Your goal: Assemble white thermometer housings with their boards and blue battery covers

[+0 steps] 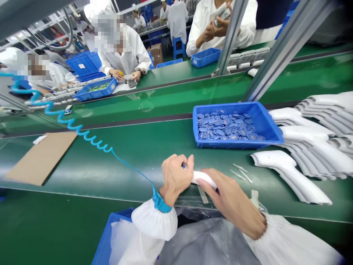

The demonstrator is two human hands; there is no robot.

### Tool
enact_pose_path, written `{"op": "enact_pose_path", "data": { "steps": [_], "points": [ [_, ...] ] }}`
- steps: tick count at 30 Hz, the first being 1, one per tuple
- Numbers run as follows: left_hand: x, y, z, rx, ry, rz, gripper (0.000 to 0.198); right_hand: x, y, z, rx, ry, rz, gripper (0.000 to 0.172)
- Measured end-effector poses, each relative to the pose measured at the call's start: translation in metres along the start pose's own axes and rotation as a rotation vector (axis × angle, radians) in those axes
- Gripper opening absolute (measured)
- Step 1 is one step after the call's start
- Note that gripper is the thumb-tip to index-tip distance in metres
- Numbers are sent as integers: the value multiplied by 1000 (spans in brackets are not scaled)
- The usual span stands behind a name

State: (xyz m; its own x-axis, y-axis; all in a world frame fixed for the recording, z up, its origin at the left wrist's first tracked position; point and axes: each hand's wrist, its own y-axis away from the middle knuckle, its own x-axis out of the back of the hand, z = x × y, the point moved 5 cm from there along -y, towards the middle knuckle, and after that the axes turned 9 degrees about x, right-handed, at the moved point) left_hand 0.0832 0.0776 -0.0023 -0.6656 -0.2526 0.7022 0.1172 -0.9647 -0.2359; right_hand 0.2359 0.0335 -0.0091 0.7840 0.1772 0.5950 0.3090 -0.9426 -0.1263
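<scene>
Both hands grip one white plastic shell low over the near edge of the green bench. My left hand is closed round its left end, with the thumb raised. A small dark bluish spot shows between thumb and fingers there, too small to name. My right hand wraps the other end, thumb along the near side, hiding much of the shell. Beyond the hands stands a blue bin holding many blue oval pieces. A loose white gun-shaped shell lies to the right of my right hand.
Stacked white shells fill the right side. Brown cardboard lies at left. A coiled blue cord runs to my left wrist strap. Metal posts rise beyond the bin. Co-workers sit across the line.
</scene>
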Motion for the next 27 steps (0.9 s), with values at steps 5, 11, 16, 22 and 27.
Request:
{"op": "enact_pose_path", "data": {
  "steps": [5,11,16,22,27],
  "points": [
    [9,8,-8,54,459,60,26,-12,7,34,-713,-554,-193,55],
    [-21,-5,-30,359,446,243,55,-29,0,13,-245,29,-191,32],
    [-23,-24,-25,365,199,217,52,-38,2,9,-146,267,-179,35],
    [-4,-8,13,309,650,-478,32,-12,14,33,-232,-500,-194,47],
    [25,10,40,274,608,-608,39,-3,17,36,-259,-661,-235,50]
  ]
}}
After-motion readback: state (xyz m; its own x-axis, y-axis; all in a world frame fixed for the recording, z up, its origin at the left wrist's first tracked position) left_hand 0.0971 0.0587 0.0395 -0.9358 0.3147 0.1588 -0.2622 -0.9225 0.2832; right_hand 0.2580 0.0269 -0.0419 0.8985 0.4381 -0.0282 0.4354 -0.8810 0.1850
